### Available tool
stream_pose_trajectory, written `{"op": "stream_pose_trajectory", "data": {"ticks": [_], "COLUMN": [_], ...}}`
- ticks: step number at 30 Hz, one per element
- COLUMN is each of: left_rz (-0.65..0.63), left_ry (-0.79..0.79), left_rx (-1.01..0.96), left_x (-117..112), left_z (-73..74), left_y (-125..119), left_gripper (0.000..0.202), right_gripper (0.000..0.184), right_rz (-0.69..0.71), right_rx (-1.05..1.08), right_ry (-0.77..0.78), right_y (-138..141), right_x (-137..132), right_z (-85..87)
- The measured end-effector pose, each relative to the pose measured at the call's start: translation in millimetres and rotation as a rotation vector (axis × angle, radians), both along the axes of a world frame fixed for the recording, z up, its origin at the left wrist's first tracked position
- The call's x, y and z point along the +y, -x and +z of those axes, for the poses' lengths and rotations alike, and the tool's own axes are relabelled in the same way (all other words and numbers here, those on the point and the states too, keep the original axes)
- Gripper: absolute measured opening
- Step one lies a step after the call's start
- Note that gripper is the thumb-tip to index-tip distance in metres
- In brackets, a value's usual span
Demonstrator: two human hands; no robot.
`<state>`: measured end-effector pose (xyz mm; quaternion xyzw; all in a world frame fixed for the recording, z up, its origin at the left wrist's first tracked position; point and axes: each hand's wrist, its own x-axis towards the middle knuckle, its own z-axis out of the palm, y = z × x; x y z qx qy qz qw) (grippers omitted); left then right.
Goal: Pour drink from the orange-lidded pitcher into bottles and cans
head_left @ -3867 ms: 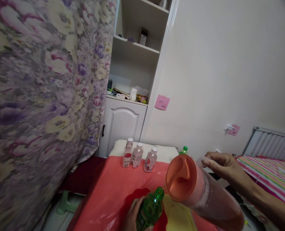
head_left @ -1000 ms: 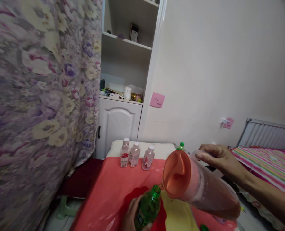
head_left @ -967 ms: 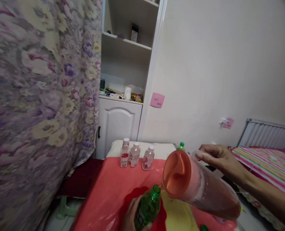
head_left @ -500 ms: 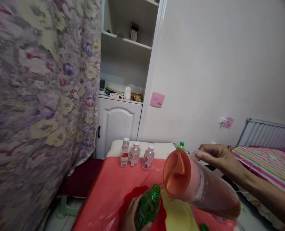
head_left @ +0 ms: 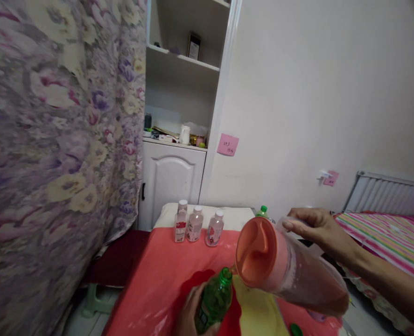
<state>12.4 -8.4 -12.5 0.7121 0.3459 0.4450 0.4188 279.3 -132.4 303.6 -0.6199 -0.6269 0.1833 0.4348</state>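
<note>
My left hand (head_left: 190,311) is wrapped round a green plastic bottle (head_left: 215,301), which has no cap and leans slightly right. My right hand (head_left: 312,224) grips the handle of a clear pitcher (head_left: 308,275) with an orange lid (head_left: 257,252). The pitcher lies tipped toward the left, brownish liquid inside it. Its spout is close beside the bottle's mouth, and a thin trickle seems to show between them. Beneath both lies a yellow mat or cloth (head_left: 256,312) on the red-covered table (head_left: 157,280). A green cap (head_left: 296,329) rests near the front edge of view.
Several small clear bottles with white caps, one of them a bottle (head_left: 214,228) with a printed label, stand at the table's back. Another green-capped bottle (head_left: 263,212) is behind the pitcher. A floral curtain (head_left: 63,140) hangs left; a striped bed (head_left: 389,233) lies right.
Both hands keep nearly the same pose. The pitcher and green bottle have shifted only very slightly; the view has moved a little.
</note>
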Motion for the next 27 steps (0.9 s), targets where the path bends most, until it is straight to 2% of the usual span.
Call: {"op": "stream_pose_trajectory", "data": {"ticks": [16, 22, 27], "left_rz": [0.022, 0.016, 0.025], "left_ry": [-0.037, -0.023, 0.001], "left_rx": [-0.043, -0.050, -0.035], "left_x": [-2, -2, -4], "left_z": [8.8, 4.2, 7.5], "left_y": [-1, -1, 0], "left_gripper": [0.069, 0.069, 0.070], "right_gripper": [0.050, 0.050, 0.053], "right_rz": [0.001, 0.003, 0.003], "right_rx": [-0.001, 0.008, 0.029], "right_ry": [-0.002, -0.013, -0.013], "right_y": [0, 2, 1], "right_x": [1, 3, 4], "right_z": [0.0, -5.2, -13.4]}}
